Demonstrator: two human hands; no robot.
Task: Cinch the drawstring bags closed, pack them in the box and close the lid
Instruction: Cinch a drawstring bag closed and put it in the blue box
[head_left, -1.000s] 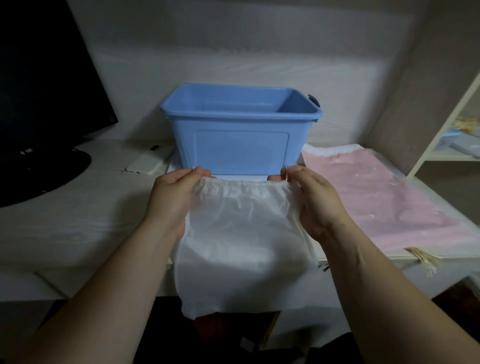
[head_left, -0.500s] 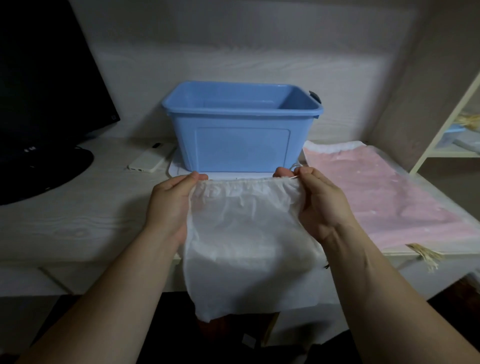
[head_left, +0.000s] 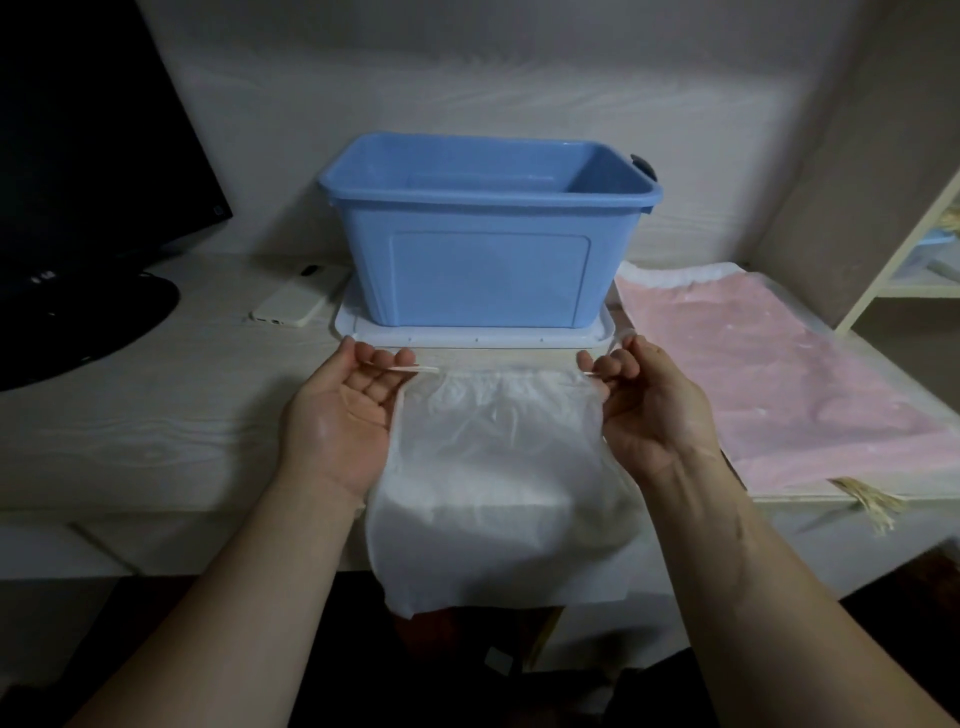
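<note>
Gripped drawstring (head_left: 415, 369) with curled fingers (head_left: 387, 361) of left hand (head_left: 340, 421) and right hand (head_left: 652, 410), either side of bag (head_left: 493, 467), near box (head_left: 488, 280).

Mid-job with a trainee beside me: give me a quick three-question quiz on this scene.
1. True or false: the lid lies on top of the box.
2. What lies right of the box? A a book, B a pink bag, C a mug.
3. Fill in: the left hand and right hand each hold an end of the white bag's ____.
Key: 1 false, the box stands on the lid; 2 B; 3 drawstring.
</note>
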